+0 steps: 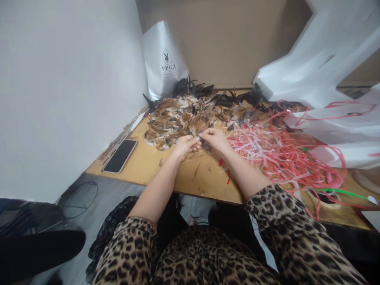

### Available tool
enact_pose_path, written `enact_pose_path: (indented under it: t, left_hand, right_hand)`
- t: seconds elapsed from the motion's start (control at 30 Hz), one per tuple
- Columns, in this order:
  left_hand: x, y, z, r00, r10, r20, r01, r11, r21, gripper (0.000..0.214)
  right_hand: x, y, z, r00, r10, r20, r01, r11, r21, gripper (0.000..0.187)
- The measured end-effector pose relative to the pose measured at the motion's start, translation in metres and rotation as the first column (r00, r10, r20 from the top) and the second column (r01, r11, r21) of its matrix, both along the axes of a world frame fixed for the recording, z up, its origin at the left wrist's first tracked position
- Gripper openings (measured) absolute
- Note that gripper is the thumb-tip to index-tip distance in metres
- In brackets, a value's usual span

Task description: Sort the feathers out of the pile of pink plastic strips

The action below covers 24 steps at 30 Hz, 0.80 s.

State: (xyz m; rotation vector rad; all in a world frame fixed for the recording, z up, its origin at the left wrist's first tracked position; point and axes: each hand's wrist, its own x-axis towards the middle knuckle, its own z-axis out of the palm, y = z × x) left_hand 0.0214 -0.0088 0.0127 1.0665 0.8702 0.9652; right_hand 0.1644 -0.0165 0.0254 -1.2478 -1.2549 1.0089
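A brown-and-black feather pile [170, 118] lies on the desk [145, 166]. At its near edge, the left hand [186, 147] and right hand [216, 139] come close together, each grip pinched at thumb and finger; I cannot tell what they hold. Right of the feather pile sprawl red and pink ribbons [273, 154]; left of it lies a phone [120, 156]; behind it stands a silvery bag [162, 47].

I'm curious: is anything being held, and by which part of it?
It cannot be told: the left hand and right hand are close together by brown feathers; anything in their grip is too small to tell.
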Motion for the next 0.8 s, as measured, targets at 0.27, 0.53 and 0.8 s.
enact_pose_path:
  t: [0.27,0.53,0.8]
  left_hand:
    - [-0.002,0.008,-0.006,0.989,0.119,0.091,-0.116,0.992,-0.044,0.015]
    - [-0.003,0.010,-0.006,0.972,0.194,0.131,-0.183,0.979,-0.091,0.013]
    - [-0.004,0.010,-0.005,0.972,0.186,0.142,-0.173,0.980,-0.098,0.012]
  right_hand:
    - [0.021,0.011,-0.008,0.944,-0.113,0.309,0.109,0.994,0.033,0.023]
    - [0.011,0.000,-0.005,0.686,-0.037,0.727,0.005,0.999,0.047,0.016]
    - [0.010,0.000,-0.006,0.648,0.008,0.761,0.021,0.999,-0.028,0.008]
